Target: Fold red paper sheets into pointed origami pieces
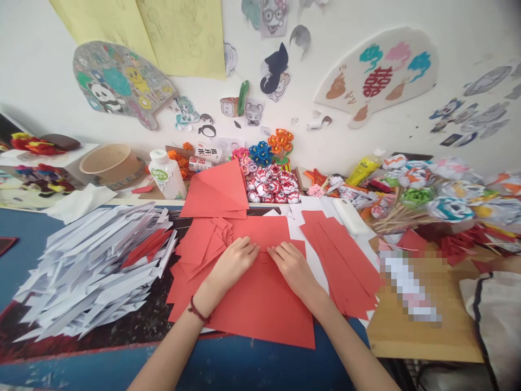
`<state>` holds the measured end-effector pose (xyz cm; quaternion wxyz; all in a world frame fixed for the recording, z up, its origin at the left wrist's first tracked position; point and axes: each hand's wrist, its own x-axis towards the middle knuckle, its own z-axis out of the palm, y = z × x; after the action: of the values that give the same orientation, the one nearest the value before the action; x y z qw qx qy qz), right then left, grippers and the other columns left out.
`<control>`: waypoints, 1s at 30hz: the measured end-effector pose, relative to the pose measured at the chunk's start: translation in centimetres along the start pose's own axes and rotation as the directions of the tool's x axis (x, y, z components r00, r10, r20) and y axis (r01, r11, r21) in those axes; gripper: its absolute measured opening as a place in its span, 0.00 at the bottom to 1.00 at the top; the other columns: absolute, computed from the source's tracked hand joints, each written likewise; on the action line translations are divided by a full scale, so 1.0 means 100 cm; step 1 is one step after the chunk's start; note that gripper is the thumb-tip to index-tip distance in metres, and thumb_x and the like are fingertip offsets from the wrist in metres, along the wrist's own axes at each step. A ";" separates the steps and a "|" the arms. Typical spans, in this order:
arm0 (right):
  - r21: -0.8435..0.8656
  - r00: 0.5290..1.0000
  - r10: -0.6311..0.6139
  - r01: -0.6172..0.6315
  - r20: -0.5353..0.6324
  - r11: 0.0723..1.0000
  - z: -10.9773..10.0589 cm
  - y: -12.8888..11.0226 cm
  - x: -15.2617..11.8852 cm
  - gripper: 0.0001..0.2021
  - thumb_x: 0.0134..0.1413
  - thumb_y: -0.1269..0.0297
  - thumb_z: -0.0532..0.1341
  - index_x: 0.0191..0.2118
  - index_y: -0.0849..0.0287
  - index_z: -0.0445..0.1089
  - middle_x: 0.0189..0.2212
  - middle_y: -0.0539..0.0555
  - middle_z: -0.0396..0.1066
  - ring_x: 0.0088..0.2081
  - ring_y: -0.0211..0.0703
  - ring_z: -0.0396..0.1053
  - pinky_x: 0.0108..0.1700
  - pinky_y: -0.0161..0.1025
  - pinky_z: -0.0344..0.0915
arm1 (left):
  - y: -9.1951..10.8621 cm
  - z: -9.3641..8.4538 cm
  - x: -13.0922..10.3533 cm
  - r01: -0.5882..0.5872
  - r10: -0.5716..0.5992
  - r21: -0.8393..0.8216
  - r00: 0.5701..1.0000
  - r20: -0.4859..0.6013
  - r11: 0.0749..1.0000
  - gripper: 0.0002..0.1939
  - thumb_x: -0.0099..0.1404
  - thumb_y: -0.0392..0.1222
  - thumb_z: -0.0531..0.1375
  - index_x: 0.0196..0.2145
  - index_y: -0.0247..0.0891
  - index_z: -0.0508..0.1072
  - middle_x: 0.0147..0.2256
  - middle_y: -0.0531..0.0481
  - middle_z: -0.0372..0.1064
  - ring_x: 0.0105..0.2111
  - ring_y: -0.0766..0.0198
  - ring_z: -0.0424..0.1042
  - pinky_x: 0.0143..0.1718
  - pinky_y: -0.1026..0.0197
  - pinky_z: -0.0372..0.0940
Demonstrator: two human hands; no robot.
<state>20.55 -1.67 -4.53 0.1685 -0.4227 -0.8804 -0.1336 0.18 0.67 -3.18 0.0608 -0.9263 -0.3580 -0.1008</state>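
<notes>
My left hand [236,262] and my right hand [291,265] are side by side over large red paper sheets [264,315], fingertips pinched and close together. Between them a small piece of red paper [264,253] shows a thin edge; its full shape blends with the red beneath. Beside my left hand lies a loose pile of folded red paper pieces [211,239]. To the right of my right hand, red paper strips [337,255] overlap in a stack on white paper. More red sheets [217,187] lean at the back.
A big heap of folded white paper strips [97,266] covers the left side. Behind stand a white bottle [166,176], a wooden bowl [109,163] and folded paper flowers [273,184]. Paper flowers on sticks [451,209] lie at right, above a brown board [427,342].
</notes>
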 end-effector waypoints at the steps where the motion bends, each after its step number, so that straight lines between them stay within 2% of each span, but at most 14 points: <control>1: 0.000 1.000 0.002 -0.002 0.005 1.000 0.000 -0.001 0.000 0.15 0.60 0.83 0.51 0.45 0.68 0.72 0.32 0.58 0.69 0.36 0.48 0.64 0.38 0.44 0.66 | 0.001 0.000 0.000 0.003 -0.003 0.003 1.000 0.002 1.000 0.09 0.70 0.34 0.52 0.42 0.32 0.71 0.36 0.45 0.70 0.36 0.57 0.63 0.36 0.56 0.58; 5: -0.006 1.000 -0.001 0.001 0.023 1.000 -0.001 -0.003 0.002 0.15 0.59 0.84 0.52 0.43 0.67 0.73 0.31 0.57 0.69 0.35 0.48 0.64 0.38 0.43 0.65 | 0.001 -0.002 0.001 0.001 -0.001 0.021 1.000 0.026 1.000 0.08 0.70 0.34 0.52 0.39 0.33 0.71 0.35 0.45 0.70 0.36 0.58 0.63 0.36 0.56 0.59; 9: 0.007 0.999 0.015 -0.015 0.032 1.000 -0.001 -0.005 0.002 0.15 0.58 0.84 0.52 0.39 0.65 0.73 0.30 0.56 0.69 0.34 0.47 0.64 0.36 0.42 0.65 | 0.000 -0.001 0.001 -0.018 0.017 0.024 0.999 0.037 1.000 0.08 0.70 0.35 0.53 0.41 0.32 0.71 0.35 0.46 0.70 0.37 0.57 0.63 0.38 0.56 0.60; 14: 0.029 0.999 0.026 -0.027 0.044 0.999 -0.001 -0.006 0.003 0.15 0.58 0.84 0.52 0.39 0.65 0.73 0.31 0.57 0.70 0.35 0.47 0.64 0.36 0.42 0.65 | -0.001 0.003 0.000 -0.064 0.063 0.078 0.998 0.018 0.995 0.07 0.69 0.32 0.54 0.40 0.31 0.71 0.36 0.45 0.70 0.38 0.57 0.64 0.38 0.56 0.59; 18: 0.023 0.994 0.043 -0.046 0.104 0.999 -0.005 -0.009 0.004 0.15 0.56 0.86 0.53 0.39 0.66 0.74 0.33 0.58 0.70 0.36 0.49 0.65 0.38 0.43 0.66 | 0.000 -0.001 0.000 -0.110 0.105 0.124 0.993 0.045 0.986 0.07 0.68 0.30 0.54 0.40 0.31 0.72 0.39 0.43 0.71 0.41 0.56 0.65 0.39 0.56 0.58; 22: 0.054 0.986 0.081 -0.090 0.145 0.994 -0.007 -0.011 0.000 0.19 0.55 0.86 0.50 0.47 0.68 0.72 0.37 0.60 0.72 0.38 0.50 0.65 0.41 0.45 0.67 | 0.001 -0.006 -0.002 -0.082 0.073 0.110 0.994 0.077 0.991 0.09 0.69 0.30 0.53 0.44 0.32 0.71 0.40 0.43 0.71 0.41 0.56 0.65 0.38 0.56 0.57; 26: 0.196 0.972 0.170 -0.200 0.161 0.960 -0.008 -0.005 -0.009 0.30 0.49 0.89 0.47 0.55 0.64 0.68 0.43 0.58 0.72 0.42 0.49 0.65 0.46 0.45 0.67 | -0.001 -0.010 -0.009 -0.057 0.051 0.092 0.996 0.070 0.994 0.15 0.69 0.31 0.53 0.53 0.31 0.66 0.45 0.41 0.71 0.42 0.56 0.65 0.38 0.55 0.56; 28: 0.248 0.960 0.215 -0.256 0.180 0.934 -0.008 -0.002 -0.012 0.34 0.46 0.90 0.46 0.56 0.59 0.68 0.46 0.55 0.73 0.43 0.48 0.65 0.47 0.45 0.66 | -0.003 -0.012 -0.014 -0.041 0.036 0.079 0.997 0.064 0.996 0.19 0.69 0.31 0.52 0.56 0.30 0.63 0.42 0.42 0.73 0.43 0.55 0.65 0.38 0.55 0.55; 30: 0.276 0.944 0.260 -0.309 0.202 0.910 -0.009 0.001 -0.014 0.36 0.45 0.89 0.46 0.56 0.55 0.69 0.46 0.53 0.73 0.43 0.47 0.65 0.47 0.46 0.66 | -0.004 -0.014 -0.017 0.004 -0.008 0.061 0.998 0.068 0.998 0.21 0.68 0.29 0.51 0.58 0.29 0.61 0.34 0.44 0.73 0.42 0.54 0.65 0.39 0.54 0.55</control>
<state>21.63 -2.93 -4.33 0.1778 -0.5253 -0.8297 0.0637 -1.54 -0.42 -2.23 0.0767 -0.9258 -0.3656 -0.0584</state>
